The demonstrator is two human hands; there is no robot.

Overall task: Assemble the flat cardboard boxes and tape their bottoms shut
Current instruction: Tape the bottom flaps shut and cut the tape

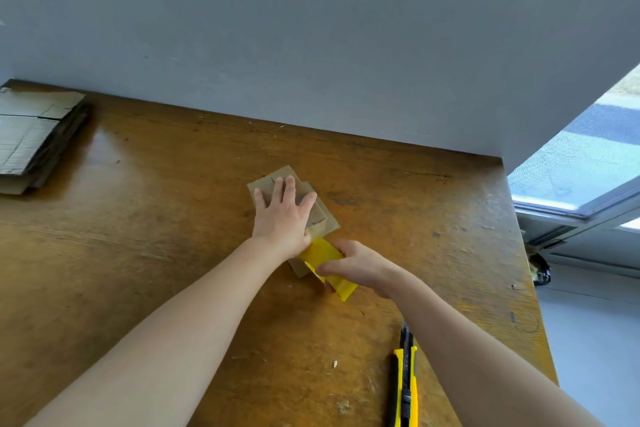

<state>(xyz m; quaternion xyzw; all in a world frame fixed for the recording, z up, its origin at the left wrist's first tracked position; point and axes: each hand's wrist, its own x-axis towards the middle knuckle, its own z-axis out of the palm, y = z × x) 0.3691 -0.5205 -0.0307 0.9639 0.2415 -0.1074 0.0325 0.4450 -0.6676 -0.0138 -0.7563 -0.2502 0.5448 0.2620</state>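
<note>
Right hand point(353, 265) has its grip curled round the yellow tape point(320, 251), pinching it just beside the near end of the small cardboard box point(320, 224), and the tape touches the box! Left hand point(282, 218) lies spread, fingers straight, pressing flat on top of that box out on the worktop point(156, 236). Nearer the person than the box lies a yellow-and-black utility knife point(405, 385), and well left of the box sits a stack of flat cardboard point(31, 135).

Both bare forearms point(194, 305) reach forward, converging. The left hand point(282, 215) lies palm down, fingers straight and spread, pressing flat. Just beside its wrist, the right hand point(353, 265) has fingers and thumb curled, pinching a glossy yellow tape strip point(320, 251).
</note>
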